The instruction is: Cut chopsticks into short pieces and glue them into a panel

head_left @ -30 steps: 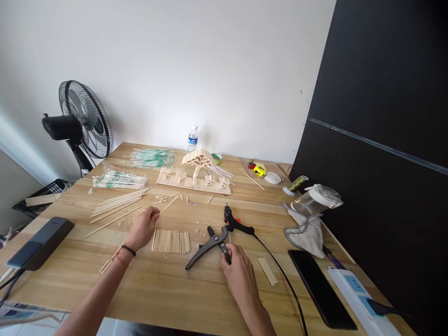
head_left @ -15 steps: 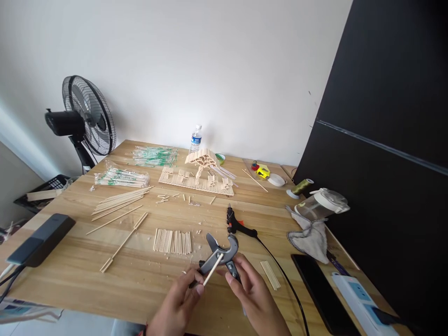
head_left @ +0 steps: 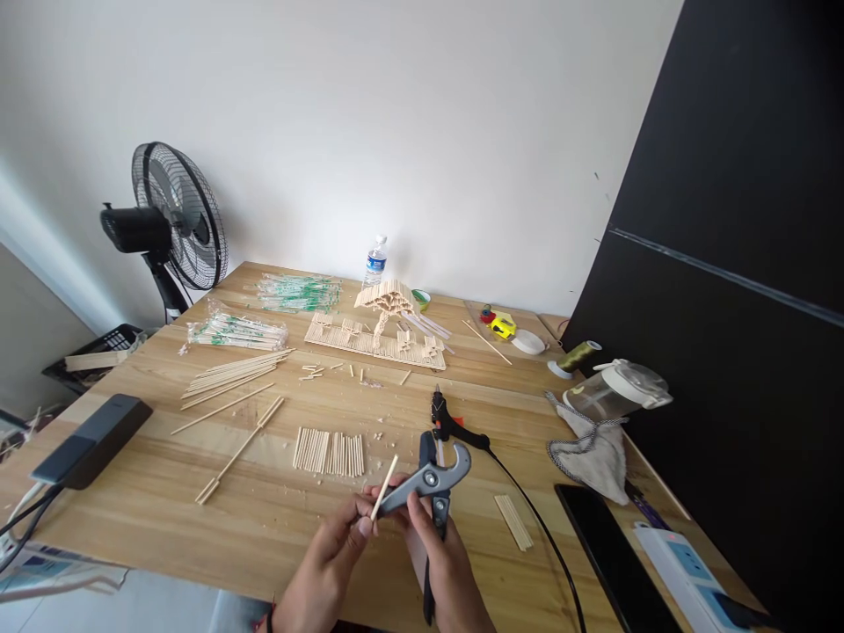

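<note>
Cutters (head_left: 430, 480) have swung nearer the glue gun (head_left: 469, 436), right hand (head_left: 449, 567) gripping them, left hand (head_left: 335, 549) pinching a stick (head_left: 386, 482).

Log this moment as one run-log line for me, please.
left hand: holds stick | right hand: grips cutter | on table: row of sticks, glue gun

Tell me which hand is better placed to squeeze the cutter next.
Probably the right hand: it is wrapped around the cutter, with its thumb near the pivot. The left hand is busy pinching a thin stick.
</note>
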A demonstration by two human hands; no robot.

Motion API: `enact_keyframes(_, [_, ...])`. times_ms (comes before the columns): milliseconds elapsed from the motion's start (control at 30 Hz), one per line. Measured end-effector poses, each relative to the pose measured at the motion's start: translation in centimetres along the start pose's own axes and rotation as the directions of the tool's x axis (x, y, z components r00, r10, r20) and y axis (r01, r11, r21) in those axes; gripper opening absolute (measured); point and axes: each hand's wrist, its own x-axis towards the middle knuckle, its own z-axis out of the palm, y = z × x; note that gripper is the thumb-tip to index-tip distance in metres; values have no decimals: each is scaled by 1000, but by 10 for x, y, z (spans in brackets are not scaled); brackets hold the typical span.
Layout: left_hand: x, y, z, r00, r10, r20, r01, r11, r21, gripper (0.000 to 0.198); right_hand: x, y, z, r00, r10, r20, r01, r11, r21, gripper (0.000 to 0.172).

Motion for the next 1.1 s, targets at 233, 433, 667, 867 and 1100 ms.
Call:
enact_keyframes(233, [12, -1, -9, 978, 81, -190, -69, 995, 66, 45, 20, -8, -13, 982, -78, -172, 88, 995, 52, 48])
enact_keyframes(433, [11, 3, 0, 998, 66, -10, -65, 995, 74, 48, 13, -7, -3, 994, -99, -35, 88, 969, -232, 47])
enact_keyframes(667, [21, 13, -43, 981, 191, -17, -159, 862, 482, 42, 17, -6, 7, 982, -113, -153, 66, 957, -281, 48])
enact_keyframes(867, [64, 19, -150, 796, 326, -511, 191, 666, 722, 26, 23, -10, -2, 965, -136, -225, 84, 971, -224, 44])
enact_keyframes(1100, [78, 24, -171, 778, 298, -553, 243, 669, 702, 8, 24, -14, -3, 968, -134, -214, 94, 978, -187, 44])
